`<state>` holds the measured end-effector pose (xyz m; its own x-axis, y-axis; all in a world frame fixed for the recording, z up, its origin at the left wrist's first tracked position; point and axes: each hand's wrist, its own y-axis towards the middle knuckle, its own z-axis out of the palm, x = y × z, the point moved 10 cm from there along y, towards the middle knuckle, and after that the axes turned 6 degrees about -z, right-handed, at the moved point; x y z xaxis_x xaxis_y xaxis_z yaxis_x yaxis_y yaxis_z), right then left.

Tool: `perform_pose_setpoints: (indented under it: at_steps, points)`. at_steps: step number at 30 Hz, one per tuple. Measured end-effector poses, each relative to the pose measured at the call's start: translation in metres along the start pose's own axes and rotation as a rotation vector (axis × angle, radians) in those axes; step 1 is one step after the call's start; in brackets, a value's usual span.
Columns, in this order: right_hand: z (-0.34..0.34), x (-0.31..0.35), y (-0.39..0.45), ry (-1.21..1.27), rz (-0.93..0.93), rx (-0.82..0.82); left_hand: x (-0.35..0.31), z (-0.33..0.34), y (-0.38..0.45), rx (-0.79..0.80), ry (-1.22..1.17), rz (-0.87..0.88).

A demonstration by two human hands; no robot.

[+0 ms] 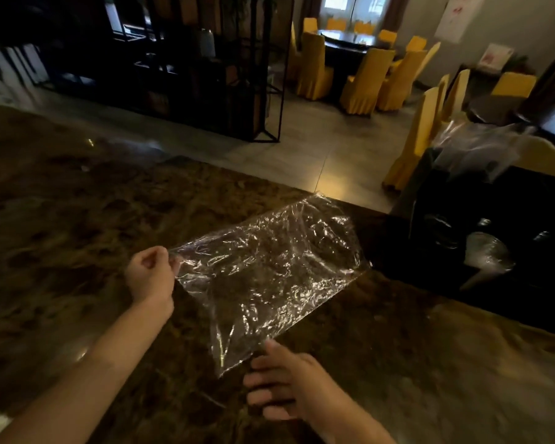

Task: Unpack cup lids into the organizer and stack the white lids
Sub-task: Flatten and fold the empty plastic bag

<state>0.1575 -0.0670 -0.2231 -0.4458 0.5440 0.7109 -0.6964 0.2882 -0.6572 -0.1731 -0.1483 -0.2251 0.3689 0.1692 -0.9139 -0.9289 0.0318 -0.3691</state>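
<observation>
A clear, crinkled plastic bag lies flat and looks empty on the brown marble counter. My left hand pinches the bag's left corner with curled fingers. Just below the bag's near corner, my right hand hovers with straight, spread fingers that seem to touch the edge. At the right stands a black organizer holding clear cup lids, with another clear plastic bag on top of it. No white lids show.
The counter's far edge runs diagonally behind the bag, with the floor beyond. A black metal shelf frame stands across the aisle. Yellow-covered chairs surround dark tables at the back right.
</observation>
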Motion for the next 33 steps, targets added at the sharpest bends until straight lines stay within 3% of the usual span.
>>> perform_pose_setpoints:
  at_steps: [5,12,16,19,21,23,26,30,33]
  points:
    - [0.010,0.007,-0.002,0.012,-0.097,-0.072,0.008,-0.012,-0.031,0.080,-0.026,-0.067]
    - [-0.053,0.014,-0.028,0.085,-0.234,-0.314,0.012,-0.034,-0.072,0.218,0.075,-0.137]
    - [-0.099,0.012,-0.046,0.070,-0.282,-0.504,0.025,-0.061,-0.095,0.224,0.235,-0.153]
    - [-0.120,0.009,-0.058,-0.043,-0.266,-0.541,0.037,-0.067,-0.117,0.360,0.485,-0.183]
    - [-0.134,0.009,-0.066,-0.180,-0.249,-0.562,0.031,-0.066,-0.130,0.496,0.753,-0.075]
    - [-0.146,0.020,-0.073,-0.478,-0.253,-0.626,0.005,-0.059,-0.141,0.558,0.947,0.164]
    - [-0.147,0.057,-0.081,-0.917,-0.356,-0.778,-0.038,-0.030,-0.151,0.594,0.996,0.525]
    - [-0.123,0.104,-0.055,-1.105,-0.558,-0.802,-0.039,0.045,-0.154,0.658,1.046,0.809]
    - [-0.096,0.130,-0.010,-1.283,-0.702,-0.700,-0.003,0.108,-0.157,0.761,1.234,0.846]
